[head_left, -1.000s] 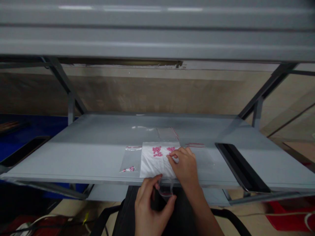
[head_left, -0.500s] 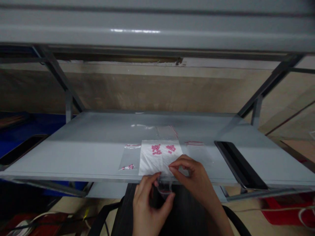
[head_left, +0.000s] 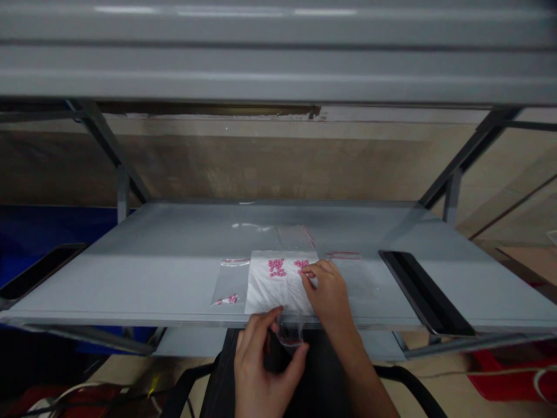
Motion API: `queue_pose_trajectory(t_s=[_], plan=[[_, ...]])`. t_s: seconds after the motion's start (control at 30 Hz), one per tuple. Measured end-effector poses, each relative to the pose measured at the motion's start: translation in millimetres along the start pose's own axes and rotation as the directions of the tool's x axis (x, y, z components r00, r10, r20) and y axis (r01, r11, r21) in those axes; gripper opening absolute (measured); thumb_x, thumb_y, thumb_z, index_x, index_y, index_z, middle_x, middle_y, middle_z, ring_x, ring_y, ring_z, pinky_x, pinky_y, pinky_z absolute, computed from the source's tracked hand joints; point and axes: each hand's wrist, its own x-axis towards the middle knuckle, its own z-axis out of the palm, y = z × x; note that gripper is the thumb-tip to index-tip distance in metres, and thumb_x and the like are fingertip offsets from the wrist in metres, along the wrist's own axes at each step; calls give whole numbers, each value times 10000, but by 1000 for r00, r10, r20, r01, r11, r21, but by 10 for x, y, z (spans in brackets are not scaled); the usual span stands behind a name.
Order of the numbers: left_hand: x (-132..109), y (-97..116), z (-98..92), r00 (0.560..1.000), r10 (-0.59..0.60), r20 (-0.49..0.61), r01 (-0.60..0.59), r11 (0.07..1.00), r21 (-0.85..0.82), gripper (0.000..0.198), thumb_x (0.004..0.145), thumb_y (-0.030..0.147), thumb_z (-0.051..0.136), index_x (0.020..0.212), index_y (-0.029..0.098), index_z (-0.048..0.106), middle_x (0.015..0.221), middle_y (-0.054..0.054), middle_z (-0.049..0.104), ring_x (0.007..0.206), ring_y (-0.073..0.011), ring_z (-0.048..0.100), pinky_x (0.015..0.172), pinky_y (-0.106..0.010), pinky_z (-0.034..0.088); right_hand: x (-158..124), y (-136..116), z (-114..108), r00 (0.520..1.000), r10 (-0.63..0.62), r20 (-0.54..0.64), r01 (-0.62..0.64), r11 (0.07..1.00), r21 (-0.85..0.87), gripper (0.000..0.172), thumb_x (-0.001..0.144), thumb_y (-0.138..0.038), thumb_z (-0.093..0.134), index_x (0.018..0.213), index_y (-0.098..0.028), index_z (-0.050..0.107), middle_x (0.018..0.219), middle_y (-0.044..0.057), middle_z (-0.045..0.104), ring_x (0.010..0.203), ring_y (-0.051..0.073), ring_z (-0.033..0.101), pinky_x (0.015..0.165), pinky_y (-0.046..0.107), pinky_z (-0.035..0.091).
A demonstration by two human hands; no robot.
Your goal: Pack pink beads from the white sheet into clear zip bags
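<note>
My left hand [head_left: 265, 360] grips a small clear plastic zip bag [head_left: 290, 332] just off the table's front edge, its mouth held apart between finger and thumb. My right hand [head_left: 324, 290] reaches over a white tissue [head_left: 265, 296], thumb and forefinger pinched at the near edge of a cluster of small round pink pieces [head_left: 301, 264]. One pink piece seems to be between the fingertips. To the left on the same tissue lies a larger cluster of pink pieces [head_left: 277, 267]. Whether these are pills or beads cannot be made out.
Left of the tissue lies a clear zip bag [head_left: 226, 284] with several pink pieces inside. Other clear zip bags lie behind [head_left: 296, 235] and to the right [head_left: 348, 273]. A dark flat device [head_left: 422, 290] lies at the right, another [head_left: 41, 270] at the far left. A shelf overhangs above.
My right hand has moved forward from beside the held bag to the right-hand pink cluster. My left hand keeps the bag at the table edge. The view has tipped slightly upward.
</note>
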Motion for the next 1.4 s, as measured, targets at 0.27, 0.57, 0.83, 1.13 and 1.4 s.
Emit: queue_pose_trajectory(t_s=[0.27,0.57,0.83,1.13,1.4], plan=[[1,-47,-9,998,33,45,-34,999,28,403,751,247,726,1132,209,599,933,-57,694,812,-230,678,674,-347,580,-191,-339,-546,948,-70,311,-129,809,574,105,798,-135,640,789,-201,722,754,16,664,727,162,641,659,263,490],[-5,-23,-7,999,36,13,-36,999,36,419,738,223,730,1135,209,596,920,-53,688,771,-224,666,650,-345,577,-42,-32,-219,994,20,107,-50,955,291,123,812,-142,604,754,-159,711,702,50,650,691,200,620,658,299,475],[3,-31,-10,999,53,3,-53,998,33,438,726,212,735,1139,216,588,934,-47,695,777,-221,673,656,-344,579,51,33,38,1000,-21,13,20,996,88,171,800,-98,575,699,-168,694,689,65,640,710,229,609,685,332,478],[2,-47,-8,996,79,37,-80,996,36,412,763,250,724,1145,207,575,962,-61,692,840,-232,679,683,-346,574,-180,-332,-637,943,-110,314,-95,816,570,110,797,-127,654,799,-214,722,752,4,651,721,153,633,656,262,482],[-45,-67,-25,992,110,68,-115,990,79,406,758,217,698,1135,226,548,970,-48,683,839,-227,668,682,-332,538,-387,-395,-668,917,-132,375,-130,791,598,201,686,-51,695,816,-203,712,893,26,575,866,174,609,755,294,487]])
